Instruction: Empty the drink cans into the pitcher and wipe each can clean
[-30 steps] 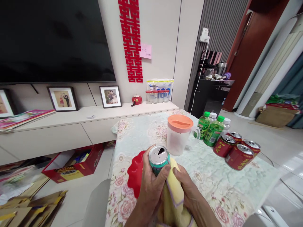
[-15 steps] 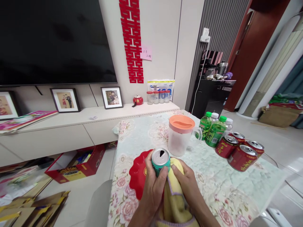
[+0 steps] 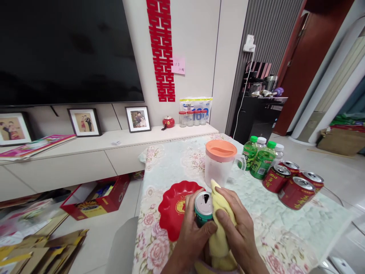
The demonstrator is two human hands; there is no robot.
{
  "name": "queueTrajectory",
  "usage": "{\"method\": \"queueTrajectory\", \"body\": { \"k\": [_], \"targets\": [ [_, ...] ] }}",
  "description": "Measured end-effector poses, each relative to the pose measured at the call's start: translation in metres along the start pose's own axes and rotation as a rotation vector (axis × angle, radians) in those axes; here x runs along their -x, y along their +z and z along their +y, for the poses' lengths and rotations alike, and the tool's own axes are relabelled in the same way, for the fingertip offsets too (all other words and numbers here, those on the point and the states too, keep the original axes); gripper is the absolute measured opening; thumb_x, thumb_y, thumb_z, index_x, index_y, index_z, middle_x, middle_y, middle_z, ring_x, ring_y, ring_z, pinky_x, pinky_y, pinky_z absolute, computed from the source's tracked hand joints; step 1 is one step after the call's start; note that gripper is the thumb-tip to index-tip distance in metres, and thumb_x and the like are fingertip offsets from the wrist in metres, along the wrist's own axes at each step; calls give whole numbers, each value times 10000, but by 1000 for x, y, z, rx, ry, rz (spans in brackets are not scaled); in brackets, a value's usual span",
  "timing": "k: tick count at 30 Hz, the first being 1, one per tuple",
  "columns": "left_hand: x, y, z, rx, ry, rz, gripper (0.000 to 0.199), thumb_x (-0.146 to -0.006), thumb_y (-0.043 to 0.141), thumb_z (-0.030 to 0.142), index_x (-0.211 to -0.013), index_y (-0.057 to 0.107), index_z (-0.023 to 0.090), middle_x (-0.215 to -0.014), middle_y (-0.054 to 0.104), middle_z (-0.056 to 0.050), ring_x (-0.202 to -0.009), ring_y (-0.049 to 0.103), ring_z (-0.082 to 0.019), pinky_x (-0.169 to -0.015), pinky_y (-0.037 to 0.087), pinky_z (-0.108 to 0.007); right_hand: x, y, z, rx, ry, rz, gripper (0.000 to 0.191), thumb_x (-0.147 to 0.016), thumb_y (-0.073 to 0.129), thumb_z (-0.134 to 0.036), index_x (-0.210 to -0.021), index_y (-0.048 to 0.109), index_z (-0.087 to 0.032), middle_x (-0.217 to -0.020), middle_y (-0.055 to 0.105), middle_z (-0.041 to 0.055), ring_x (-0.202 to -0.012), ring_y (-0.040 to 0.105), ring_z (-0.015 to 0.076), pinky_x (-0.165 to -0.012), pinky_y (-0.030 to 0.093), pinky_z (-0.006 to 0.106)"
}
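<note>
My left hand (image 3: pixel 192 232) is wrapped round a green drink can (image 3: pixel 204 204), whose opened silver top faces up. In my right hand (image 3: pixel 238 224) is a bunched yellow cloth (image 3: pixel 219 224) with a purple edge, pressed against the can's right side. The cloth's lower part hangs down between my wrists. Beneath and left of the can lies a red scalloped plate (image 3: pixel 168 209) with a gold mark at its centre, partly hidden by my left hand. Just behind the cloth stands a frosted pitcher (image 3: pixel 216 171) with an orange lid.
Several red cans (image 3: pixel 296 192) and green-labelled bottles (image 3: pixel 261 163) stand at the table's right. A flowered tablecloth (image 3: pixel 154 247) covers the table. Behind is a low white cabinet (image 3: pixel 85 154) with framed photos and jars. Left on the floor are a red box (image 3: pixel 82 203) and flattened cardboard (image 3: pixel 48 251).
Both hands, with the can and cloth, have shifted right and slightly down. The cloth has come up against the can's side, its tip above the rim. More of the red plate shows.
</note>
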State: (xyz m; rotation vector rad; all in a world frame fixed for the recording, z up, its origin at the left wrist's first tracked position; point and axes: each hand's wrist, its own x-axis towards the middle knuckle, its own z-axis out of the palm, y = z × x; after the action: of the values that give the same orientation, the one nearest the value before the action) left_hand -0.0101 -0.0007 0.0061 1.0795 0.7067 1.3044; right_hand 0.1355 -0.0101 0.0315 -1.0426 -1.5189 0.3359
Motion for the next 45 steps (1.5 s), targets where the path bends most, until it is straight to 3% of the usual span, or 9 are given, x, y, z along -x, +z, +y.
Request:
{"method": "queueTrajectory", "body": {
  "k": [4,11,15,21,26,30,33,39,45],
  "targets": [
    [4,-1,-1,-8,2,12,749,-763,846,443,-1374,449,269,-1356,651,-138,-1264,634,-368,-1076,506,-501,-2,7,10,-43,109,-26,335,-990,574,-380,-1284,698,-280,-1320,709,64,-1193,679,230,-1002,541,325],
    [3,1,8,-31,63,178,756,-755,832,504,-1386,483,277,-1346,664,-127,-1263,641,-358,-1057,535,-481,-6,15,19,-112,327,-164,419,-987,532,-505,-1191,752,-212,-1255,754,109,-1159,694,277,-1008,539,382],
    [1,-2,8,-63,82,237,802,-780,814,509,-1443,432,271,-1359,651,-126,-1262,646,-339,-1076,522,-475,-5,20,26,-74,367,-262,440,-1008,486,-503,-1206,734,-199,-1232,759,114,-1148,693,284,-1006,536,416],
    [0,-2,2,-101,30,266,801,-829,782,485,-1495,383,286,-1510,561,-150,-1361,586,-344,-1112,509,-487,0,20,20,108,193,-193,348,-1009,514,-423,-1219,706,-223,-1139,754,89,-1086,701,254,-957,551,379],
    [10,-1,5,-185,-61,250,775,-861,725,532,-1524,414,275,-1552,533,-155,-1455,484,-369,-1169,456,-536,2,12,0,150,-2,-96,342,-1005,551,-339,-1319,648,-243,-1226,712,77,-1132,684,218,-951,556,314],
    [31,-4,5,-249,18,254,566,-813,726,609,-1298,669,324,-1510,590,-94,-1535,340,-396,-1247,329,-582,2,8,-6,146,-150,-29,393,-1005,553,-323,-1391,594,-265,-1303,665,79,-1190,644,216,-978,548,319],
    [36,-3,8,-258,80,220,486,-733,789,632,-1110,756,326,-1545,558,-41,-1572,240,-399,-1300,214,-555,2,10,-1,148,-189,1,422,-990,570,-314,-1410,585,-270,-1324,653,83,-1210,626,225,-989,542,334],
    [15,5,18,-120,-91,154,692,-914,652,563,-1511,452,274,-1611,471,-100,-1537,358,-330,-1221,402,-461,-1,10,11,-6,69,-63,343,-1009,542,-371,-1324,647,-285,-1348,688,48,-1235,652,209,-1030,520,305],
    [10,-3,5,-106,32,166,697,-893,696,525,-1492,452,265,-1539,533,-119,-1427,501,-319,-1186,421,-423,-8,11,11,-177,351,-194,448,-1003,501,-522,-1244,711,-208,-1295,736,90,-1194,674,258,-1022,524,345]
  ]
}}
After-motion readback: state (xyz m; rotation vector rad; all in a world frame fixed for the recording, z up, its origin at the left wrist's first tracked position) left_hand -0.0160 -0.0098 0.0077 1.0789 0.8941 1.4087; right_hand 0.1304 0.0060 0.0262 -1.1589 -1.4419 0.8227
